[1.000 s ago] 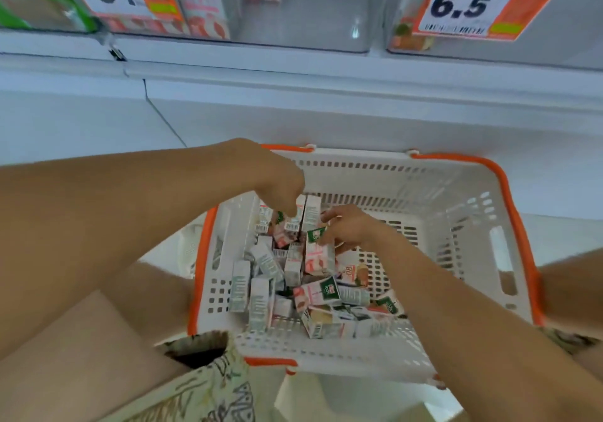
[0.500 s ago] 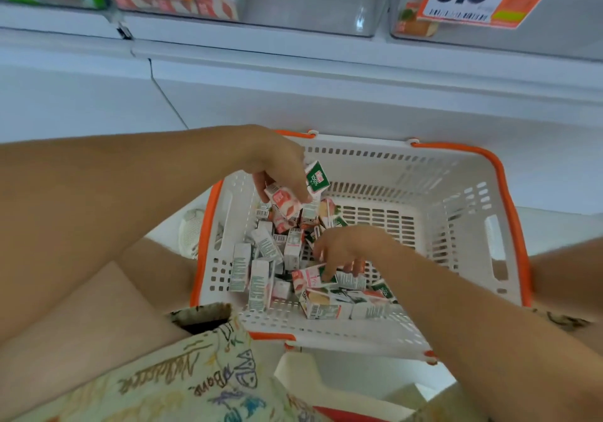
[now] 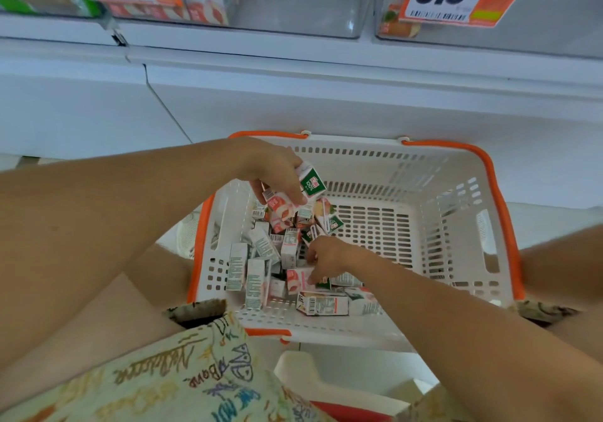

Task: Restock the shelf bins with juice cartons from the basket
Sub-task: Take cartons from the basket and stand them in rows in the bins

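both hands grip cartons (left hand (image 3: 277,173) lifted, right hand (image 3: 326,258) low).

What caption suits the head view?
Left hand grips juice cartons; right hand picks another from the basket.

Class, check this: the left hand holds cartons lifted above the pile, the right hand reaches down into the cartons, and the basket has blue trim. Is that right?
Not quite. The basket's trim is orange, not blue, as the head view shows. The rest stands: the left hand holds cartons above the pile, and the right hand reaches down among the cartons in the basket.
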